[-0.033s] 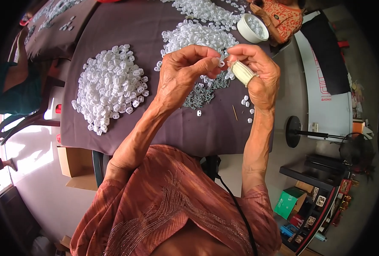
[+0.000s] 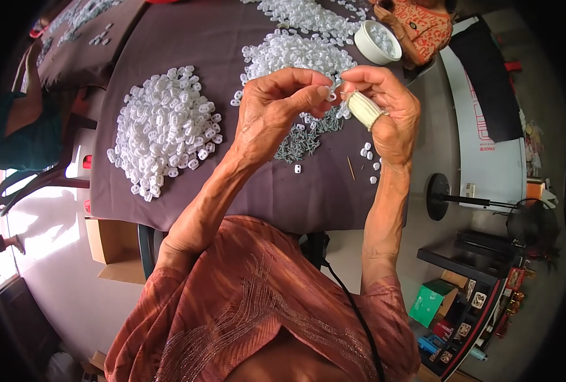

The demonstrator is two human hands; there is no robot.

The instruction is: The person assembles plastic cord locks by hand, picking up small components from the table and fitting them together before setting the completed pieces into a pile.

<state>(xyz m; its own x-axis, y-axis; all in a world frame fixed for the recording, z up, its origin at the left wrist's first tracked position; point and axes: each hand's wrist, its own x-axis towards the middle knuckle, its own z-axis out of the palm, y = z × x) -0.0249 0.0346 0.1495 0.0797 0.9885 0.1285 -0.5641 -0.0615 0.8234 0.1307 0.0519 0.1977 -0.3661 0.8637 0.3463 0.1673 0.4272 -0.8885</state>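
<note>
My left hand [image 2: 273, 105] is closed in a pinch on a small white plastic piece [image 2: 331, 97], held above the table. Just to its right, my right hand [image 2: 391, 105] has its fingers curled inward, their tips close to that piece. Whatever those fingertips hold is too small to make out. A cream ribbed finger cover [image 2: 363, 111] wraps the right thumb. Beyond and partly behind my hands spreads a pile of similar white pieces [image 2: 289, 54]. Below the hands lies a heap of small grey-green pins [image 2: 299, 143], with one loose white piece [image 2: 297, 169] nearer me.
Another white heap [image 2: 165, 127] covers the left of the brown tablecloth [image 2: 251, 197]. A white tub [image 2: 377, 42] stands at the far right, beside a person in an orange patterned top [image 2: 426, 28]. A thin wooden stick [image 2: 351, 167] lies near several loose pieces.
My right hand has shifted very slightly to the right, so the gap between the fingertips looks a little wider. The left hand keeps its pinch on the white plastic piece.
</note>
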